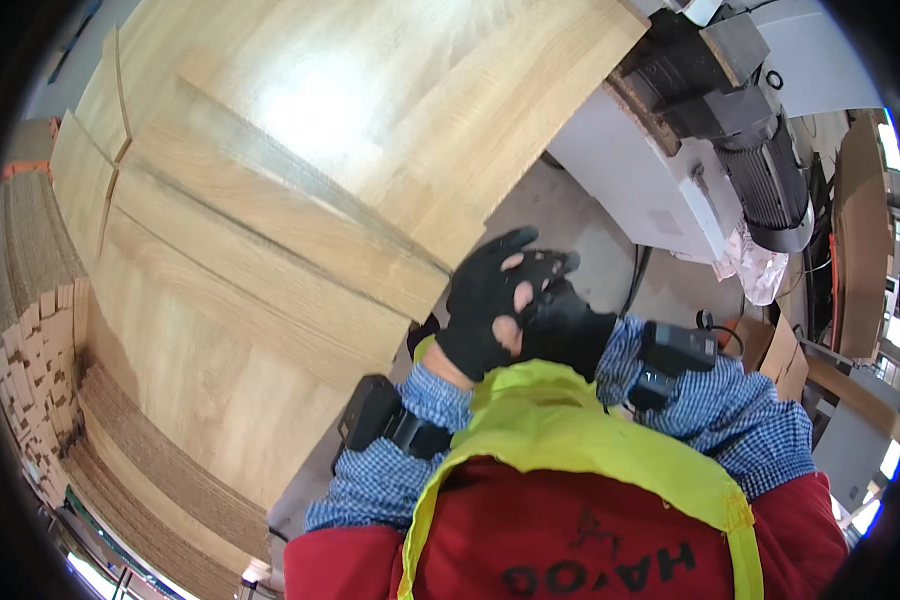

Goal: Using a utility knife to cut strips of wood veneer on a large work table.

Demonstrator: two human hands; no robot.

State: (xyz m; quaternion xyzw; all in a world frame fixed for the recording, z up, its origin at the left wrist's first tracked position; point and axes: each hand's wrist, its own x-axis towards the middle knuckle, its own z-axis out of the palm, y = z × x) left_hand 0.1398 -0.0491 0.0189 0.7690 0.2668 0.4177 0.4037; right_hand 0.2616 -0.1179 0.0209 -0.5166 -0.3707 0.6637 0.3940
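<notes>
1. While the two hands met just above the yellow apron (570, 405), the left hand (480, 310) lay toward the boards and the right hand (570, 320) overlapped it from the other side.
2. The left hand pointed up and to the right, at least one finger extended; its black glove (462, 325) had holes that showed skin. Whether that hand was open or closed overall could not be told.
3. The right hand, also gloved in black, pressed against the left; its fingers blended dark on dark, so its grip, and anything between the palms, could not be judged.
4. Nearest the left hand was the corner of a narrow wood-grain board (300, 228), just beside the glove; contact seemed possible but was unclear.
5. That board lay slantwise between a large upper panel (460, 130) and a second narrow board (260, 268), all of similar pale grain. A lower panel (190, 340) spread below them.
6. Stacked boards (160, 470) showed their edges at the lower left.
7. Right of the panels stood a white machine housing (635, 190) and a dark ribbed motor (763, 180), with crumpled clear plastic (762, 268) beneath the motor.
8. Checked sleeves (715, 410) covered both forearms, and a black device (678, 348) sat at the right wrist.
</notes>
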